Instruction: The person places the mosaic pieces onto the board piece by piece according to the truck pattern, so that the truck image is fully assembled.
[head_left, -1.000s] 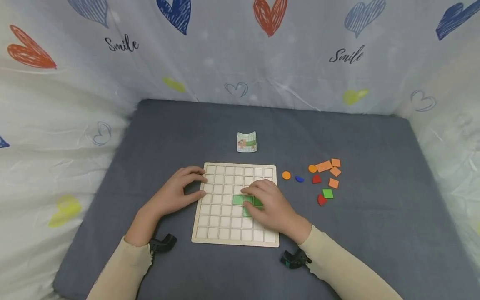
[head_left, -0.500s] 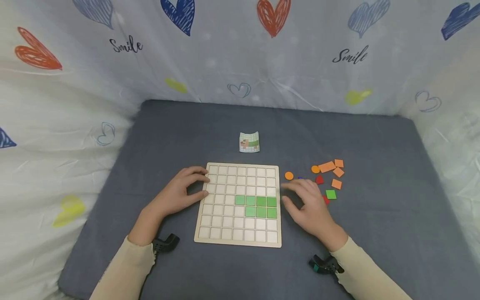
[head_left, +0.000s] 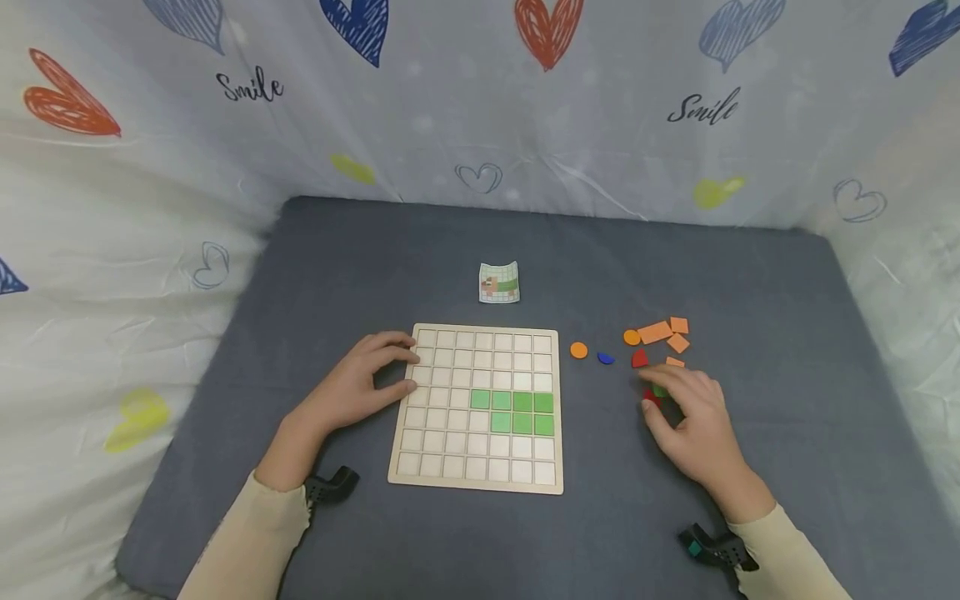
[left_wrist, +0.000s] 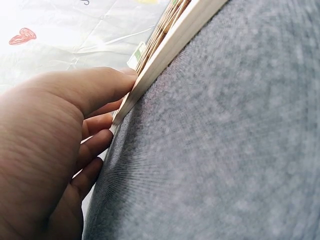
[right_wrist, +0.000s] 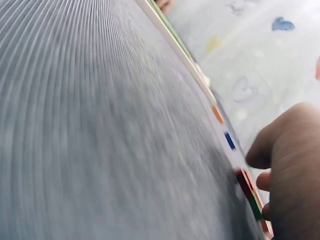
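Note:
A wooden grid board point(head_left: 444, 437) lies mid-table, with green squares point(head_left: 522, 402) filling part of two rows on its right side. At its left edge rests my left hand point(head_left: 358, 379), thumb and fingertips touching the rim; the left wrist view shows the thumb point(left_wrist: 105, 85) against the board's side. My right hand point(head_left: 697, 425) hovers over the loose pieces on the right, fingers bent and apart. Beneath its fingers a green square point(head_left: 659, 390) and a red piece point(head_left: 651, 397) are partly covered. Nothing is visibly held in it.
Further loose pieces lie near the right hand: orange discs point(head_left: 578, 350), a blue half-disc point(head_left: 605, 358), another red piece point(head_left: 640, 358), a long orange rectangle point(head_left: 655, 332) and small orange squares point(head_left: 678, 325). A small printed pattern card point(head_left: 498, 283) sits behind the board on the grey cloth point(head_left: 360, 267).
My right hand has left the green squares on the board and moved right, over the loose pieces. The left hand stays at the board's left edge.

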